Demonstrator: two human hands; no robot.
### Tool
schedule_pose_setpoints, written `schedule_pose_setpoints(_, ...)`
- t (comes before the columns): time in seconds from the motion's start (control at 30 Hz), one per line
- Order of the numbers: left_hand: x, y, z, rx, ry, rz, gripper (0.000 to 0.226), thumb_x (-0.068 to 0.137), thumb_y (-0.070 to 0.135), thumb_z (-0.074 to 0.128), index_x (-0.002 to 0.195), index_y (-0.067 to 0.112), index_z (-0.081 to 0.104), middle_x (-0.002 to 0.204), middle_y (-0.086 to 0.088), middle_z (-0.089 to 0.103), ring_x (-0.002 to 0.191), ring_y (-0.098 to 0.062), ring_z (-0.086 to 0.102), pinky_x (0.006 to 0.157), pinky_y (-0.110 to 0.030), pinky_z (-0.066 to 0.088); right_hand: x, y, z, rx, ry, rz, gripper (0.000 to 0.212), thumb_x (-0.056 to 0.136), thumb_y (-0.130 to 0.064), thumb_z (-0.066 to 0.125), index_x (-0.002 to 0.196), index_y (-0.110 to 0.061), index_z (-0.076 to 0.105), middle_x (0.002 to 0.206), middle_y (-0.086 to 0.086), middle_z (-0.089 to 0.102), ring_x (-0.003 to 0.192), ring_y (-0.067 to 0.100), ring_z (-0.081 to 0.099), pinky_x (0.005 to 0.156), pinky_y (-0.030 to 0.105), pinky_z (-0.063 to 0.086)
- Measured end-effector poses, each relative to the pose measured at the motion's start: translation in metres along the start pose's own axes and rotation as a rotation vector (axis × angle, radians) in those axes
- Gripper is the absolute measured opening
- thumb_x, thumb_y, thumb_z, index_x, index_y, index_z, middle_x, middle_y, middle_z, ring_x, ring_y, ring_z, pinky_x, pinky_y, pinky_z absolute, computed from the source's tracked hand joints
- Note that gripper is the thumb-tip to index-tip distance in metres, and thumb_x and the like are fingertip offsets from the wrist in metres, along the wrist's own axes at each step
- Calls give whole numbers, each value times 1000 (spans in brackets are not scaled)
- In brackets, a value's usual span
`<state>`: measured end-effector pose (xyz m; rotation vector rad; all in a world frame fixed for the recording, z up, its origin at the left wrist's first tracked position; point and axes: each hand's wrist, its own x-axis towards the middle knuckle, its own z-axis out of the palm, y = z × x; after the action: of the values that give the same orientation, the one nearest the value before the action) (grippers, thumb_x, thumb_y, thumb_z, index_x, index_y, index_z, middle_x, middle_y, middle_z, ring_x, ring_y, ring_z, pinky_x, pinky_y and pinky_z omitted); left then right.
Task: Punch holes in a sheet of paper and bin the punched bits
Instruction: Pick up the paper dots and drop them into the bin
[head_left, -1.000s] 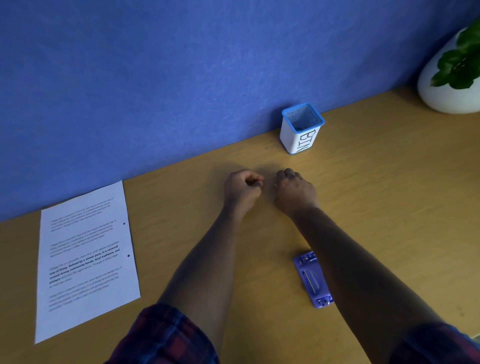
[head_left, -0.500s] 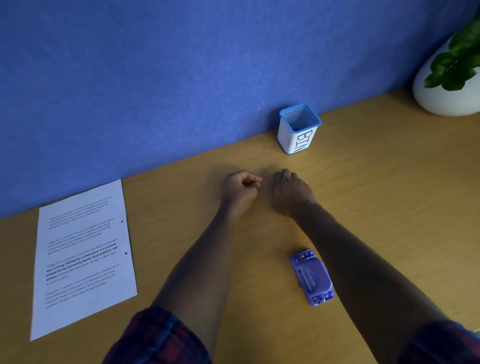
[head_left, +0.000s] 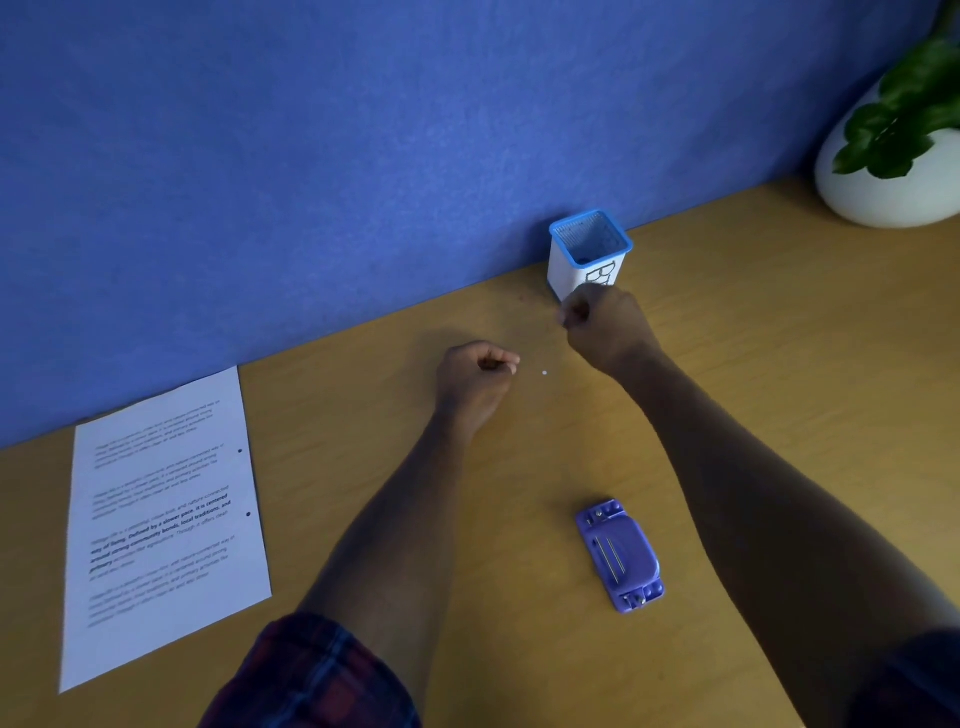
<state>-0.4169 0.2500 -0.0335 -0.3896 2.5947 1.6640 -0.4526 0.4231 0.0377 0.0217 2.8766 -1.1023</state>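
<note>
- While my right hand (head_left: 605, 325) is lifted just in front of the small bin (head_left: 589, 254), its fingers are pinched together; whether a punched bit sits between them is too small to tell.
- My left hand (head_left: 478, 371) rests on the desk (head_left: 779, 364), fingers curled in on themselves; cannot tell if it holds a bit either.
- One white punched dot (head_left: 544, 372) lies on the wood between my hands, just right of my left fingertips.
- Sheet of paper (head_left: 161, 519), two holes at its right edge, lies well off to the left of my left arm. Hole punch (head_left: 621, 555) sits between my forearms, nearer me.
- Risks, as I judge them: a bit so light may cling to skin and not drop, or flutter past the bin's rim.
- Bin looks light; a knock from my knuckles could tip it.
- The loose dot is easily missed or brushed away by a sleeve (head_left: 311, 675).
</note>
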Motion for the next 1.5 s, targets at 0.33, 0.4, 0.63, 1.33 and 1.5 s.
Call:
schedule_pose_setpoints(0.33,2,-1,1,1,-6,-33,10,84,9,76,85,18,80,82,9,76,77,-2,70,72,-15,55,-17,24,36,-470,-213,-153,22,92,-29,58,105,-18,73,105,8,69,96,29,64,81,42,57)
schedule_pose_setpoints(0.4,1,-1,1,0,-7,-26,9,84,9,76,85,18,80,83,9,77,78,-3,70,73,-17,56,-16,20,35,-531,-211,-171,22,93,-27,56,107,-17,71,106,9,68,96,30,64,80,41,57)
schedule_pose_setpoints(0.63,0,-1,-1,30,0,-4,9,84,12,75,88,16,82,86,6,78,82,-6,72,79,-23,59,-14,2,32,-668,-263,-228,19,95,-19,54,108,-10,64,108,14,65,99,31,64,75,37,49)
schedule_pose_setpoints(1.33,-3,1,-1,16,-6,-36,8,87,14,74,88,19,80,85,9,77,78,-2,70,66,-11,52,-6,-14,39,-711,-444,-137,24,90,-23,58,111,-12,60,85,1,51,85,21,56,68,33,47)
schedule_pose_setpoints(1.5,-1,1,-1,-6,-19,-37,8,85,13,76,85,21,79,86,9,77,81,-4,71,74,-20,58,-4,0,35,-582,-475,-151,18,85,-31,61,96,-17,56,102,6,61,92,22,60,68,32,48)
